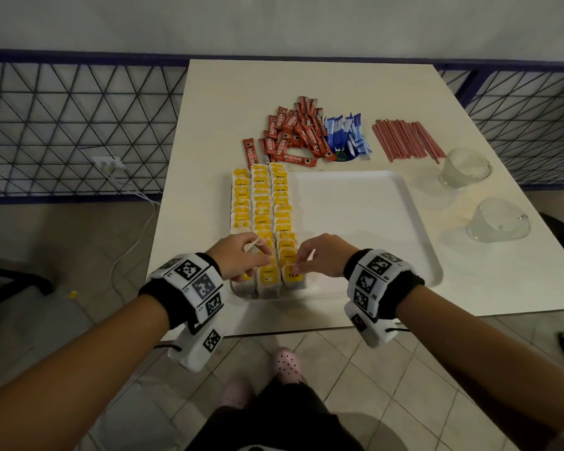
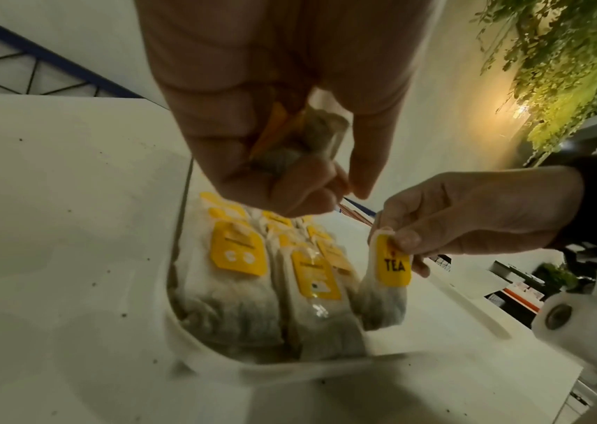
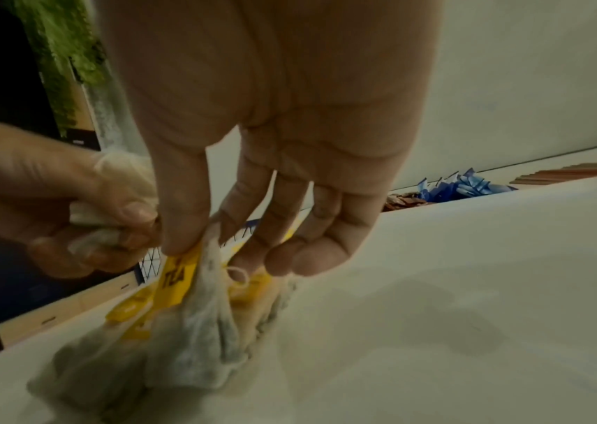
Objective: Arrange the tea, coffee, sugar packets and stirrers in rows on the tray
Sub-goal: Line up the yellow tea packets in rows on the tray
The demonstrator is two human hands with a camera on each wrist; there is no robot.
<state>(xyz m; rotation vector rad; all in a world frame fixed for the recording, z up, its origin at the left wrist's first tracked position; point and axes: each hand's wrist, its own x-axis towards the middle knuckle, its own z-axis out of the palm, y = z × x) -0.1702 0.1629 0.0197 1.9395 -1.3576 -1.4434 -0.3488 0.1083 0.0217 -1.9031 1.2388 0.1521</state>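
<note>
The white table (image 1: 209,102) is carrying the tray (image 1: 355,203), coffee sachets (image 1: 290,135), sugar packets (image 1: 345,135), stirrers (image 1: 407,139) and two glass cups (image 1: 466,169).

Bare forearms, banded wrists

White wrist cuffs (image 1: 189,281) with black square-code markers over black bands — dark trousers, pink perforated clogs (image 1: 287,364).
</note>
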